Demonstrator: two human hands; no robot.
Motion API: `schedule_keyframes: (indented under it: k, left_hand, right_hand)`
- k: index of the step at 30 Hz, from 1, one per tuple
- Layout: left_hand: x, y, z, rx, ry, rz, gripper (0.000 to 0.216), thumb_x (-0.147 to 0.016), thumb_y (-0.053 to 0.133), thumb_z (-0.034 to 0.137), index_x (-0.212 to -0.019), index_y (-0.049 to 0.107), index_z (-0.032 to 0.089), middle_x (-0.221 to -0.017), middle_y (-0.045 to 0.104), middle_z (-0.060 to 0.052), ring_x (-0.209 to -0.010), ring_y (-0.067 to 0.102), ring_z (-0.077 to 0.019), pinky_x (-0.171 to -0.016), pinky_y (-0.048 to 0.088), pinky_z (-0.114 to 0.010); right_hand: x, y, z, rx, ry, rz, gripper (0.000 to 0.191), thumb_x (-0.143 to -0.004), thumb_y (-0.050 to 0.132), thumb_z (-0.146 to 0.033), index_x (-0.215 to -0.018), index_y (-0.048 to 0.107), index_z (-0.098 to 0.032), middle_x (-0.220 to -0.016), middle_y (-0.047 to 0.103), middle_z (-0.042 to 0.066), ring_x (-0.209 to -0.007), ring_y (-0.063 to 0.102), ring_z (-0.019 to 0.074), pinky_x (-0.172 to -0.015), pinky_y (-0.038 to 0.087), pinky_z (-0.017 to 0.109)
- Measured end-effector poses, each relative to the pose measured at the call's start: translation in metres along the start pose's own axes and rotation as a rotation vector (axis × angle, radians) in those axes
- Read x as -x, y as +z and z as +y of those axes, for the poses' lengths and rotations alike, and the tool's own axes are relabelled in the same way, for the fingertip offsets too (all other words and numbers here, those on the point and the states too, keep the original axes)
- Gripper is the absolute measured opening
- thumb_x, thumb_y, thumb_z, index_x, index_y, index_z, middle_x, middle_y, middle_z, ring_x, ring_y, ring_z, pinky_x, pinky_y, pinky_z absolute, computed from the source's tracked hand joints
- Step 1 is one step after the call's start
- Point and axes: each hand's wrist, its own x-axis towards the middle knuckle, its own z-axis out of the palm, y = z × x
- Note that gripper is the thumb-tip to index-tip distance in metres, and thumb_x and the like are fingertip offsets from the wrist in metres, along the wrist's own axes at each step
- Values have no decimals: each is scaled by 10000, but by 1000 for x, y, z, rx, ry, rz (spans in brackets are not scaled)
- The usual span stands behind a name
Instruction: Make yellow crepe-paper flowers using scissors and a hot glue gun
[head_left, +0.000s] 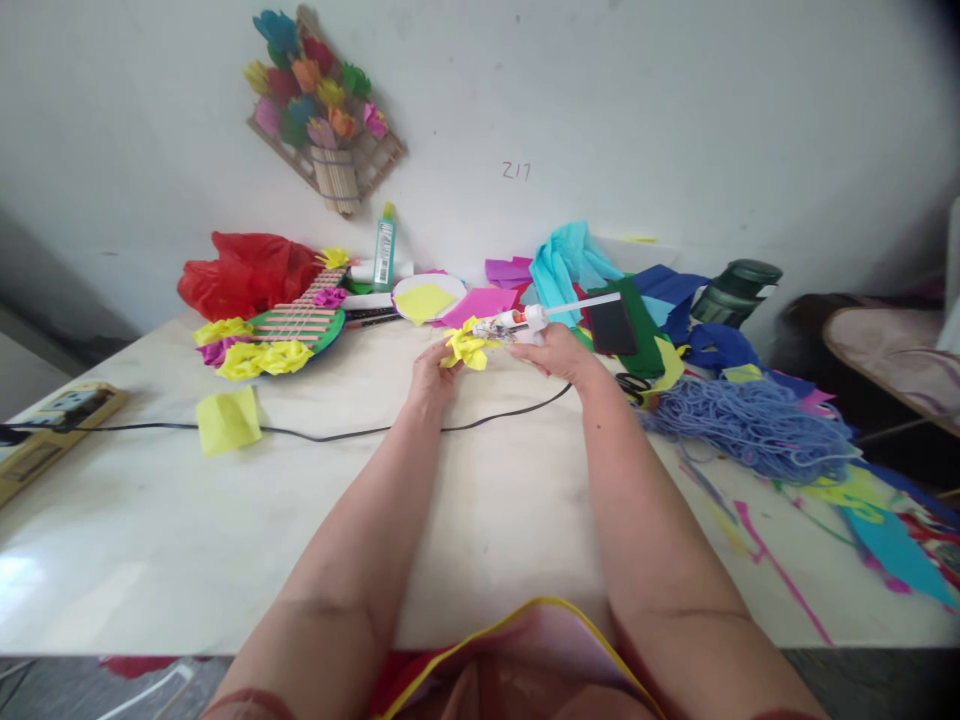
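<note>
Over the middle of the table, my left hand (433,372) is closed on a yellow paper flower (468,346). My right hand (556,352) grips a white glue gun (517,322), its nozzle end close against the flower. A white glue stick (585,305) juts out of the gun's back to the right. The gun's black cord (510,414) trails down and left across the table. Whether the nozzle touches the paper cannot be made out. To the left lies a green craft piece (289,325) with pale sticks and yellow and pink paper flowers.
A yellow paper square (229,420) lies left, near a power strip (56,435). Blue yarn (750,425), scissors (632,388), a black phone-like slab (613,325) and a dark green jar (736,292) are at right. A glue bottle (385,250) stands at the back by red material (251,275).
</note>
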Motion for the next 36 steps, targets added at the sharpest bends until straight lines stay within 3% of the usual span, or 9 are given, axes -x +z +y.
schedule_keyframes:
  k: [17,23,26,29,32,36]
  left_hand:
    - [3,2,2,-9,-13,6,211,-563,653,131,-768,690,165,-790,721,-55,-883,706,-227,-787,579,-312]
    - [-1,-4,3,-18,114,35,178,-554,698,164,-731,688,170,-790,723,-45,-895,711,-226,-786,569,-305]
    - [-5,-8,7,28,191,104,143,-562,676,145,-702,682,169,-812,728,-44,-862,708,-196,-769,566,-273]
    - [-8,-12,12,79,240,172,96,-583,651,132,-669,656,176,-848,732,-46,-886,707,-187,-779,569,-263]
    - [-10,-14,18,75,257,199,77,-613,629,127,-662,633,187,-892,735,-48,-970,704,-195,-817,568,-264]
    - [-12,-15,26,50,291,213,82,-645,615,147,-701,638,202,-911,741,-47,-1062,685,-201,-851,564,-257]
  right_hand:
    - [0,2,3,-71,-37,49,295,-727,711,-408,-625,531,-198,-465,482,-51,-386,410,82,-410,333,235]
    - [-7,4,12,-126,-37,221,327,-712,700,-495,-706,592,-186,-503,514,-36,-450,469,107,-448,390,242]
    - [-13,7,23,-25,7,337,353,-722,706,-493,-856,654,-170,-600,601,-3,-567,569,155,-522,451,265]
    - [-16,11,33,209,7,391,412,-732,723,-482,-1007,682,-177,-874,723,70,-845,659,229,-707,510,311]
    - [-14,16,38,444,38,296,420,-821,647,-451,-1153,675,-197,-1051,740,113,-997,669,290,-824,503,359]
    - [-11,28,38,605,-18,119,451,-886,559,-321,-1327,597,-237,-1232,701,103,-1124,646,303,-881,493,357]
